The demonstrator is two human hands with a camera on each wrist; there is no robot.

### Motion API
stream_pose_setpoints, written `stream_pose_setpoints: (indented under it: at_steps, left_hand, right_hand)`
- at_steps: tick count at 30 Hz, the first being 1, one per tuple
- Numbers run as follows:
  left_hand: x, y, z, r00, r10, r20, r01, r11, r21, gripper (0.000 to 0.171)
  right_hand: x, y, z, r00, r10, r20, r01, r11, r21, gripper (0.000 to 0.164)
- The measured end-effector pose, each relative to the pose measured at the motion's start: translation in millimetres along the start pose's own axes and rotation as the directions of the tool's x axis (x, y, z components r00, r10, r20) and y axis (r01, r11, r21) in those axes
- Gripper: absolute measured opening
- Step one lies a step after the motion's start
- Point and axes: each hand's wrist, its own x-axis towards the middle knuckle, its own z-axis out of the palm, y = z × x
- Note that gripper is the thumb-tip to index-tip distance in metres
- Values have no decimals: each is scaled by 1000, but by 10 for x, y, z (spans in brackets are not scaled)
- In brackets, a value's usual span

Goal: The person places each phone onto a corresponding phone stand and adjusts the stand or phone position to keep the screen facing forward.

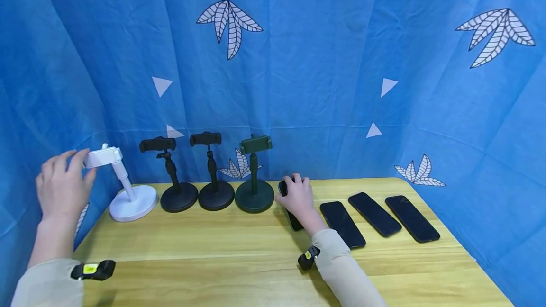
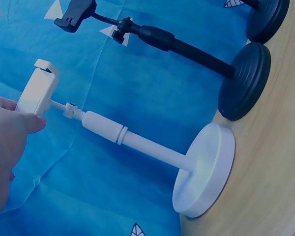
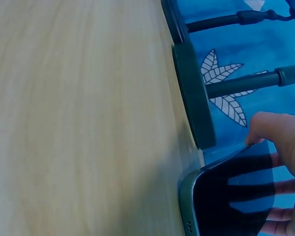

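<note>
At the far left stands a white phone stand (image 1: pixel 133 203). My left hand (image 1: pixel 64 186) pinches the near end of its clamp (image 2: pixel 38 91) between thumb and fingers, as the left wrist view shows. A black-screened phone (image 1: pixel 294 221) is beside the dark green stand (image 1: pixel 254 198). The right hand (image 1: pixel 297 195) grips the upper part of this phone, thumb on one long edge and fingers on the other. In the right wrist view the phone (image 3: pixel 236 196) has its lower edge close to the wood; whether it touches the table cannot be told.
Two black phone stands (image 1: pixel 179 197) (image 1: pixel 216 196) stand between the white and green ones along the back. Right of my right hand lie three more dark phones (image 1: pixel 342 224) (image 1: pixel 375 214) (image 1: pixel 412 219). A blue patterned cloth (image 1: pixel 320 84) hangs behind the wooden table (image 1: pixel 222 259).
</note>
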Motion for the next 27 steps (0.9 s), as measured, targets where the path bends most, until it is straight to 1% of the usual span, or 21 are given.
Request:
stream_pose_setpoints:
  at_steps: [4,9,12,17,18,21,25,27]
  left_hand:
    - [-2,-1,-13,1000,1,25,-2,1000,20,50]
    - [12,-17,-14,999,34,13,-35,999,32,49]
    - [23,-20,-20,998,57,9,-58,997,43,49]
    - [36,-14,-33,997,78,3,-78,995,55,49]
    - [36,-13,-35,997,82,-1,-82,995,55,49]
    - [28,-5,-41,992,118,-40,-117,992,41,48]
    - [4,10,-46,981,173,-94,-170,985,30,47]
    - [-8,13,-46,977,185,-102,-183,983,32,48]
  right_hand:
    - [-31,9,-26,999,-16,-29,17,1000,24,52]
    - [-50,33,-44,994,-52,-96,54,998,13,49]
    - [-58,38,-53,992,-56,-112,58,998,14,49]
    - [-63,33,-75,992,-50,-115,53,998,19,50]
    - [-66,30,-80,992,-50,-117,53,998,21,50]
    - [-80,16,-92,991,-50,-124,55,998,34,50]
    - [-109,-1,-92,990,-46,-136,54,997,56,51]
    - [-126,-9,-88,988,-46,-146,57,996,69,50]
